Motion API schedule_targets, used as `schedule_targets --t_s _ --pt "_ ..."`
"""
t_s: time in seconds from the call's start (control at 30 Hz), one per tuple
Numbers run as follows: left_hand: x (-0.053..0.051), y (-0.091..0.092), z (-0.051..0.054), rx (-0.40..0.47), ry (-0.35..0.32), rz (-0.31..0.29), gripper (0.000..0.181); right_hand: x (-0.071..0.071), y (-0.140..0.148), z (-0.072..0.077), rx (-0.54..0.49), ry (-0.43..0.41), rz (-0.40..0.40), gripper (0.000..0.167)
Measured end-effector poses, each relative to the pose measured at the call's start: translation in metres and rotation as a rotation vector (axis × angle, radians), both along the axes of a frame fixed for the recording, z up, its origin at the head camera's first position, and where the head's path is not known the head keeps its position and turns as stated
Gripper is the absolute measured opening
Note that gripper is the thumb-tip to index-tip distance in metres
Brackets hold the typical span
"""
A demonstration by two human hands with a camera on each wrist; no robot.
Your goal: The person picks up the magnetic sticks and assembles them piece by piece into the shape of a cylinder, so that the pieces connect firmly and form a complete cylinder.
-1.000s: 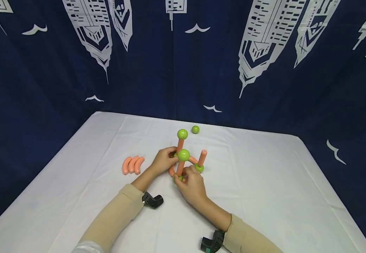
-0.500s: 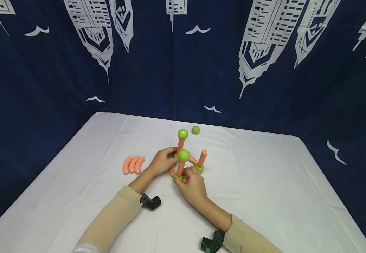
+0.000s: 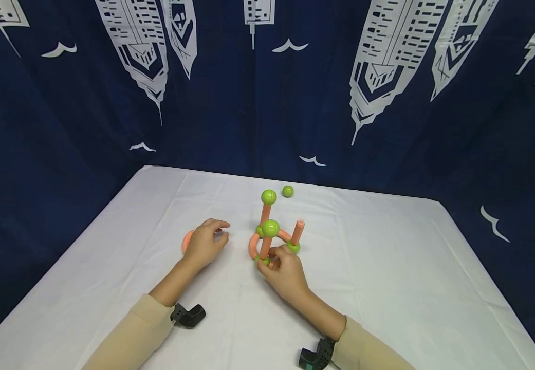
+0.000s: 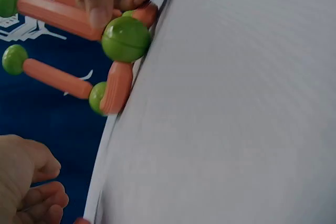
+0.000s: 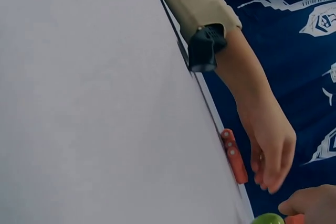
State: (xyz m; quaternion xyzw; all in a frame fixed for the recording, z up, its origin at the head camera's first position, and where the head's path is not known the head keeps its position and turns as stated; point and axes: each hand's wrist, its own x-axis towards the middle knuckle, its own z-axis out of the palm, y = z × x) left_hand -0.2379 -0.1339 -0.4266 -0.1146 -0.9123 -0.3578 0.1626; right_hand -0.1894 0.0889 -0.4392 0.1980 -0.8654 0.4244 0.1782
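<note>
A built piece of orange sticks and green balls stands mid-table; an upright orange stick (image 3: 265, 247) carries a green ball (image 3: 270, 228) at the front, and a second upright with a ball (image 3: 269, 197) rises behind it. At the right, one upright stick (image 3: 297, 232) has no ball on top. My right hand (image 3: 288, 272) pinches the front base joint, partly covering it. My left hand (image 3: 204, 245) is in the air left of the piece, fingers loosely bent and holding nothing. Under and behind it lie curved orange sticks (image 3: 186, 241), mostly hidden in the head view.
A loose green ball (image 3: 288, 191) lies behind the built piece, near the back of the white-covered table (image 3: 387, 267). A dark blue patterned curtain (image 3: 230, 113) hangs beyond the table's far edge.
My left hand has let go of the built piece and moved left, over toward the curved sticks. My right hand keeps its hold at the front joint.
</note>
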Motion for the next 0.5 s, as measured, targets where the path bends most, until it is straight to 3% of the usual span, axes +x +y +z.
schedule_targets --t_s 0.1,0.23,0.4,0.5 --pt "0.006 -0.013 0.001 -0.058 0.037 0.06 0.02 0.002 0.009 0.002 -0.04 -0.04 0.041 0.019" --pt "0.009 -0.024 0.001 -0.125 0.046 0.121 0.02 0.0 0.026 0.001 -0.091 -0.031 0.044 0.021" --pt "0.009 -0.03 0.0 -0.171 0.057 0.163 0.02 -0.006 0.047 -0.001 -0.134 0.011 -0.082 0.013" --pt "0.009 -0.03 -0.001 -0.184 0.061 0.169 0.018 -0.011 0.057 -0.001 -0.144 -0.015 -0.17 0.019"
